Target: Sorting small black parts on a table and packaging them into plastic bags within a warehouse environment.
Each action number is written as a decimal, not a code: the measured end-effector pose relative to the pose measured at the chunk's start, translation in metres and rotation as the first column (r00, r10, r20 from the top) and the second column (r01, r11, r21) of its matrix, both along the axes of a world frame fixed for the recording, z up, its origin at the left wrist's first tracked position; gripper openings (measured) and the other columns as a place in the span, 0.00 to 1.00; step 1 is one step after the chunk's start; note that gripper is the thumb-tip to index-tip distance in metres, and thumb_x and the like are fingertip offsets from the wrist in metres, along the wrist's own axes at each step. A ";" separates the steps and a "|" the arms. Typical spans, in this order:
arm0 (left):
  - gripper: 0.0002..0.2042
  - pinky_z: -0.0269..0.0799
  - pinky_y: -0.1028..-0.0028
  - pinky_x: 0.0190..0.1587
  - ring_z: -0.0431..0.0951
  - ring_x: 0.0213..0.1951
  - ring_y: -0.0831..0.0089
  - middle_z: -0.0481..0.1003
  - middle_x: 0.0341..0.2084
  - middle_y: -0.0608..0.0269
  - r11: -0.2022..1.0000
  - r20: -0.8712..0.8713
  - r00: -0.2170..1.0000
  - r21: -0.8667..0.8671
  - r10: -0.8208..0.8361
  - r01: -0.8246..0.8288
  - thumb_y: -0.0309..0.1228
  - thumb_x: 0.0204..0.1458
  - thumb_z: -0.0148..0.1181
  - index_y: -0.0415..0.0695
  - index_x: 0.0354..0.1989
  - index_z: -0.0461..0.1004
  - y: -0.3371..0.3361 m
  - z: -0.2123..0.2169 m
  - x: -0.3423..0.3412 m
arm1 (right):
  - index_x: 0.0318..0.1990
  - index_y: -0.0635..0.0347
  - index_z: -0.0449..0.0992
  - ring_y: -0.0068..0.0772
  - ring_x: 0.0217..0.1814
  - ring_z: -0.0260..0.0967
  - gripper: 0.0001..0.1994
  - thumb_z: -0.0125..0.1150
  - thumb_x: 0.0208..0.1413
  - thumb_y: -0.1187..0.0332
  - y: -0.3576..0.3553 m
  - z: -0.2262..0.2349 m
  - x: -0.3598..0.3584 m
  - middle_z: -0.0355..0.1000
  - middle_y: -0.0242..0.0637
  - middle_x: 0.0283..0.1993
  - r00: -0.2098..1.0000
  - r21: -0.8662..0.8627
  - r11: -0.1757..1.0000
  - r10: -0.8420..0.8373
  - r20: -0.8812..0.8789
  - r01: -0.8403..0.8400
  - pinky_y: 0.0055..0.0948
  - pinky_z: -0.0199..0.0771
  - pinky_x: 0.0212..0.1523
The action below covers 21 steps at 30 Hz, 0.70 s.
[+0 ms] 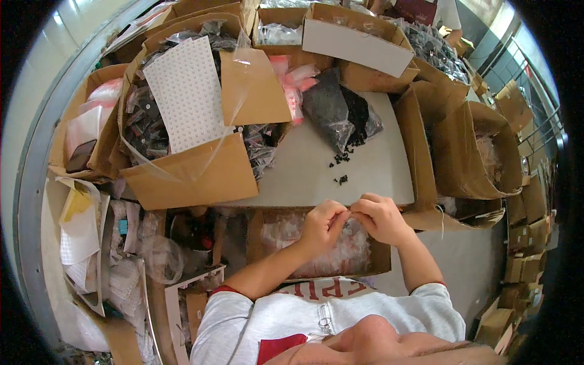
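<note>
My left hand [325, 226] and my right hand [380, 220] meet at their fingertips over the front edge of the pale table [292, 182]. The fingers of both are pinched together; whatever lies between them is too small or hidden to make out. Directly below them a cardboard box holds clear plastic bags with reddish marks [304, 258]. Just beyond my hands, a few tiny black parts [340, 179] lie loose on the tabletop. Farther back, a clear bag [328, 109] lies on its side with more small black parts [361, 115] spilling from it.
At the left, a large cardboard box [188, 173] holds bagged dark parts and a white dotted sheet [185, 94]. Pink-marked bags [293, 88] sit beside it. Tall cardboard boxes [477, 152] line the right side. Another person's hand [453, 38] shows at the far right.
</note>
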<state>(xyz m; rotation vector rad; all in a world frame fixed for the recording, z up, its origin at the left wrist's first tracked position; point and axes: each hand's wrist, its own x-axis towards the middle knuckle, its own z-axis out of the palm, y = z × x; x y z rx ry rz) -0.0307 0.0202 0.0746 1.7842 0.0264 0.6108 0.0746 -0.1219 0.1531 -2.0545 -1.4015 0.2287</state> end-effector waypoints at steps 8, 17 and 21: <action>0.15 0.72 0.62 0.42 0.76 0.39 0.54 0.75 0.37 0.47 0.854 -0.354 0.832 0.143 -0.428 0.500 0.33 0.52 0.60 0.40 0.46 0.70 -0.031 -0.067 0.009 | 0.42 0.65 0.73 0.20 0.31 0.67 0.08 0.56 0.57 0.72 0.060 0.099 0.147 0.71 0.32 0.29 0.890 0.492 0.741 -0.378 -0.256 0.457 0.23 0.69 0.34; 0.13 0.69 0.60 0.52 0.70 0.51 0.50 0.70 0.46 0.48 0.448 -0.728 0.536 0.344 -0.428 0.825 0.33 0.56 0.44 0.47 0.45 0.74 -0.036 -0.111 0.001 | 0.49 0.63 0.73 0.29 0.36 0.71 0.14 0.59 0.55 0.69 0.082 0.049 0.158 0.75 0.40 0.42 0.958 0.398 0.873 -0.280 -0.066 0.282 0.26 0.71 0.38; 0.15 0.69 0.62 0.53 0.69 0.53 0.52 0.69 0.49 0.50 0.590 -0.566 0.767 0.521 -0.302 0.617 0.31 0.54 0.46 0.47 0.47 0.74 -0.050 -0.146 -0.013 | 0.45 0.61 0.75 0.37 0.40 0.72 0.13 0.62 0.51 0.71 0.064 0.028 0.099 0.74 0.45 0.43 0.966 0.111 0.960 -0.251 -0.056 0.256 0.30 0.72 0.38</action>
